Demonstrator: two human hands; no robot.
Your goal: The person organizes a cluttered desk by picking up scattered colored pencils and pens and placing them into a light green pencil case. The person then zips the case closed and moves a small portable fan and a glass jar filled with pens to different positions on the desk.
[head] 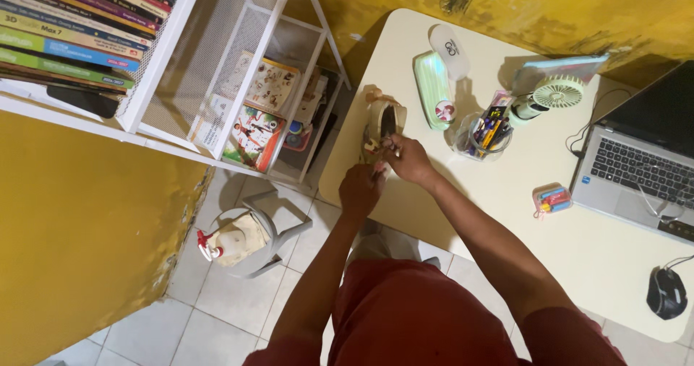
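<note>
Small tan fabric pouch with a dark opening (382,126): lies at the left edge of the cream rounded desk (578,250), mouth open, facing up. Contents not legible.

Right hand (409,160): fingers pinched together on something small at the pouch's near rim, perhaps a zip pull or charm; too small to tell. Left hand (359,190): just below, at the desk edge, fingers curled near the pouch's lower end. Whether its grip is closed on the pouch, I cannot tell.

Judgement on handling: the pouch is soft and sits close to the edge, so it would do best steadied at one end while the other hand works at the mouth, with pulls kept along its length, not toward the floor.

Containers nearby:
- Clear round plastic cup (483,136), right of the pouch: stuffed with pens and markers, upright.
- Mint-green oblong case (434,90), shut, beside a white oval case (448,49), also shut.
- Small clear box (553,198), with pink and blue items inside.

Further out: pale green handheld fan (551,96), silver open laptop (643,171), black computer mouse (666,292). Left of the desk, a white wire-mesh shelf (238,77) holds picture books. On the tiled floor, a spray bottle with red trigger (217,244).
</note>
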